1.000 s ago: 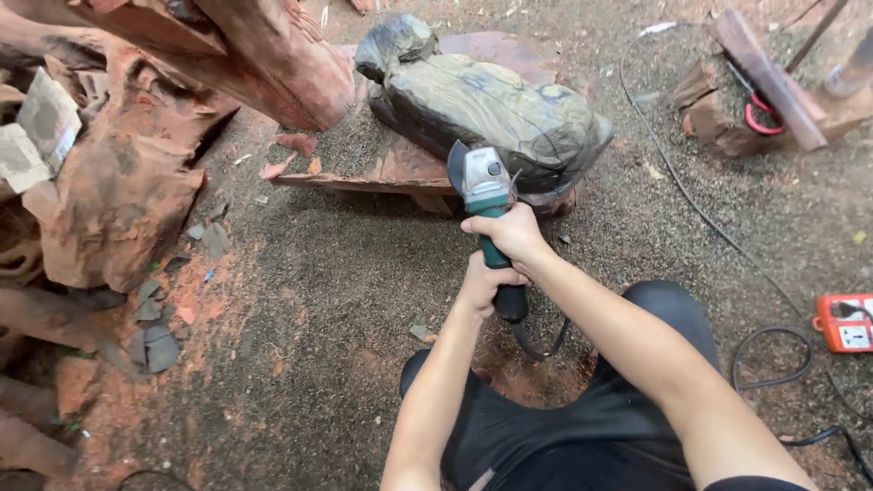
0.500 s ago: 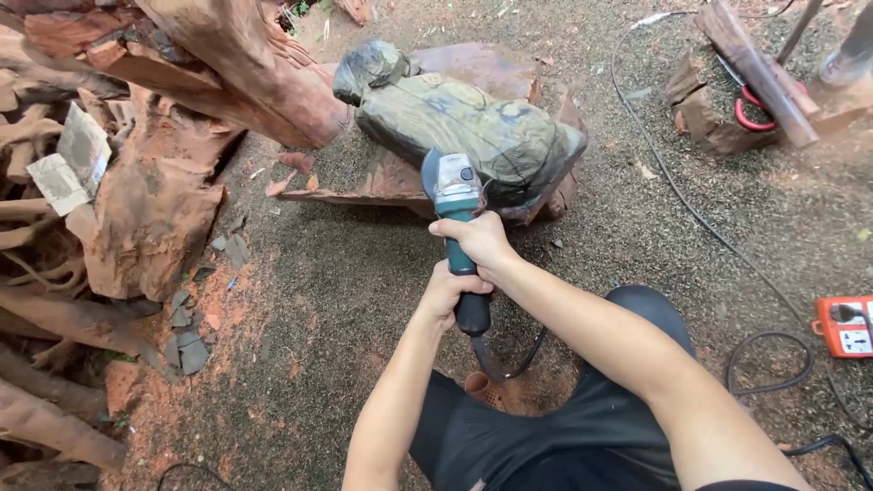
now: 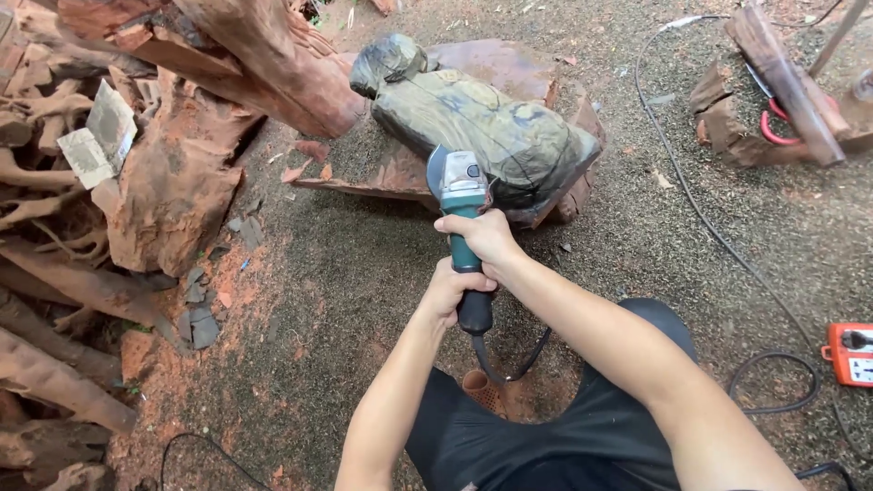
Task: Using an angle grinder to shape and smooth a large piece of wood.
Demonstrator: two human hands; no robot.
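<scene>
Both my hands grip a green and grey angle grinder (image 3: 463, 191). My right hand (image 3: 484, 236) wraps the body just behind the head. My left hand (image 3: 454, 289) holds the black rear handle lower down. The grinder's head sits at the near edge of a dark greenish carved wood figure (image 3: 482, 127) lying on a reddish wood slab (image 3: 509, 68). The grinder's black cord (image 3: 509, 368) loops down over my dark trousers.
Reddish roots and trunks (image 3: 136, 182) pile up on the left, with a large log (image 3: 273, 64) above. An orange power socket box (image 3: 850, 353) lies at the right with cables across the dirt. Wood blocks and a red tool (image 3: 773, 109) sit at upper right.
The view has shifted, so the carved figure sits more central. The grinder stays in both hands at the figure's near edge.
</scene>
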